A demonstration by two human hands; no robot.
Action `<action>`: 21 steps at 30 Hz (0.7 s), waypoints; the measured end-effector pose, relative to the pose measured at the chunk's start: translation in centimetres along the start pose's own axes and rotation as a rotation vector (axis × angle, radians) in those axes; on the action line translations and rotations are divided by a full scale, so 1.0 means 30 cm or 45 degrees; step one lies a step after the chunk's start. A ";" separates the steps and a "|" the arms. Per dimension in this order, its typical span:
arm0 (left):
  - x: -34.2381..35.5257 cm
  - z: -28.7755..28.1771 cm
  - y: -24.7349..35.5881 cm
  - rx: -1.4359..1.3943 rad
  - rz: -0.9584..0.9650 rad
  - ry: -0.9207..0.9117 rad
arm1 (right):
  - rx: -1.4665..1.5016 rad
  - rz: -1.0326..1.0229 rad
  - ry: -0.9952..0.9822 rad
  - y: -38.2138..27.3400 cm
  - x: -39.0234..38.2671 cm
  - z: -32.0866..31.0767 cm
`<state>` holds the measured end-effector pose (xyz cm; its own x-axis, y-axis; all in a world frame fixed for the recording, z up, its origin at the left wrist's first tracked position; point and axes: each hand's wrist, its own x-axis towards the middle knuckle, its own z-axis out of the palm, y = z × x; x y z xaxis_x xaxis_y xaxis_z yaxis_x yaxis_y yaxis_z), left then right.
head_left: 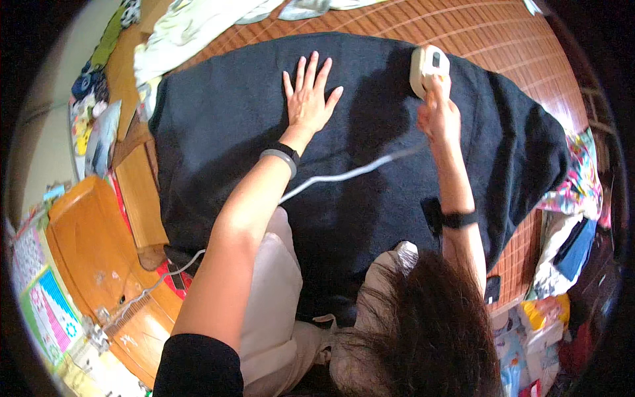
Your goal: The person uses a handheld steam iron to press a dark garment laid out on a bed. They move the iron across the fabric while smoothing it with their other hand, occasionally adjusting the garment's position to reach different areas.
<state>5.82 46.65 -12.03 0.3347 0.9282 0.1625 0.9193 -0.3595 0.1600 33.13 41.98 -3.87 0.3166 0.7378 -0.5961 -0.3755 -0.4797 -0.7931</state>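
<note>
A large dark grey cloth [231, 126] is spread in front of me, with folds towards its right side. Flat on its upper middle lies my left hand [309, 102], fingers spread and nothing in it. My right hand [438, 116] is closed round the handle of a cream corded handheld appliance [419, 69], which looks like a small garment iron. Its head is over the cloth near the far edge; I cannot tell whether it touches. A white cord [344, 175] runs from near my right hand across the cloth and passes under my left forearm.
A brown woven mat [503, 40] shows beyond the cloth. Pale fabric [192, 33] lies at the far left. An orange wooden board [92, 231] and a grey cable [155, 284] are at the left. Folded clothes [569, 251] and plastic packets [546, 317] lie at the right.
</note>
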 end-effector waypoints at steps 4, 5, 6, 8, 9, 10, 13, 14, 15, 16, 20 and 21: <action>-0.057 -0.023 -0.131 0.125 -0.172 0.014 | -0.301 -0.022 -0.292 0.051 -0.226 -0.087; -0.069 -0.033 -0.181 0.159 -0.261 -0.024 | -0.370 0.031 -0.384 0.062 -0.276 -0.097; -0.078 -0.047 -0.236 0.074 -0.294 -0.014 | -0.395 0.149 -0.448 0.080 -0.315 -0.087; -0.105 -0.073 -0.335 0.178 -0.339 -0.129 | -0.586 0.264 -0.724 0.106 -0.384 -0.074; -0.118 -0.087 -0.382 0.217 -0.340 -0.163 | -0.705 0.265 -0.834 0.131 -0.411 -0.046; -0.126 -0.101 -0.428 0.138 -0.349 -0.185 | -0.849 0.248 -0.958 0.157 -0.432 -0.018; -0.138 -0.144 -0.543 -0.006 -0.289 -0.245 | -1.072 0.108 -1.195 0.247 -0.458 0.089; -0.139 -0.157 -0.573 0.005 -0.244 -0.277 | -1.117 0.087 -1.216 0.276 -0.459 0.122; -0.140 -0.169 -0.599 -0.038 -0.203 -0.269 | -1.169 0.139 -1.246 0.300 -0.451 0.153; -0.135 -0.180 -0.623 -0.036 -0.148 -0.262 | -1.218 0.064 -1.234 0.318 -0.436 0.183; -0.101 -0.215 -0.682 -0.046 -0.177 -0.361 | -1.383 -0.143 -1.160 0.324 -0.372 0.252; -0.091 -0.224 -0.689 -0.060 -0.195 -0.384 | -1.417 -0.199 -1.130 0.316 -0.353 0.268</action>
<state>-15.47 50.91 -9.24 0.2457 0.9559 -0.1608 0.9555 -0.2109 0.2065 19.21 33.44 -4.05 -0.5048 0.6651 -0.5503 0.6093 -0.1771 -0.7729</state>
